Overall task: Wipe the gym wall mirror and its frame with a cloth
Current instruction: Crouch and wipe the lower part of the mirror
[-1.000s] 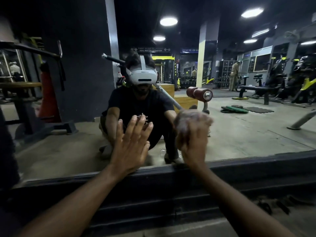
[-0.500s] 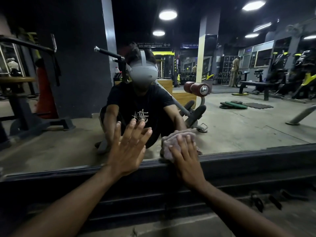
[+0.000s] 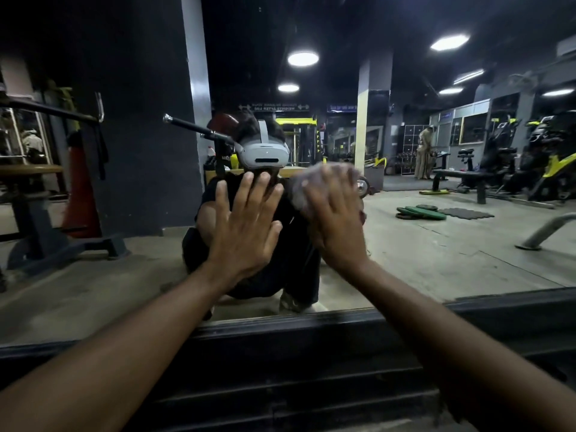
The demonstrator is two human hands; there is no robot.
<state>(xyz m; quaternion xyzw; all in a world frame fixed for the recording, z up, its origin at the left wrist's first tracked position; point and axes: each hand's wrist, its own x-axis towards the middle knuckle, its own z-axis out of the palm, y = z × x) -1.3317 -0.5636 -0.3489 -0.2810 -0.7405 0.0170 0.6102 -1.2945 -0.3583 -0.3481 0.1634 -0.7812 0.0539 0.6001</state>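
Cloth (image 3: pixel 298 193) pressed to the mirror (image 3: pixel 436 244)!
Pale, bunched, blurred, no clear long axis; right hand (image 3: pixel 335 222) stretched flat over it, left hand (image 3: pixel 246 232) just beside, fingers straight and spread.

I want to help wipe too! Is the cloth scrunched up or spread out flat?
Scrunched up: the cloth bulges as a wad under the right hand, though blurred.

right hand (image 3: pixel 335 226) and cloth (image 3: pixel 314 182) moved from frame (image 3: pixel 311 341) up the mirror (image 3: pixel 436 251)

dark gym, concrete floor (image 3: pixel 436 254). pale pillar (image 3: pixel 362 135); round ceiling lights (image 3: pixel 303 58) left of it, bench (image 3: pixel 461 175) and green plates (image 3: pixel 420 212) right of it.
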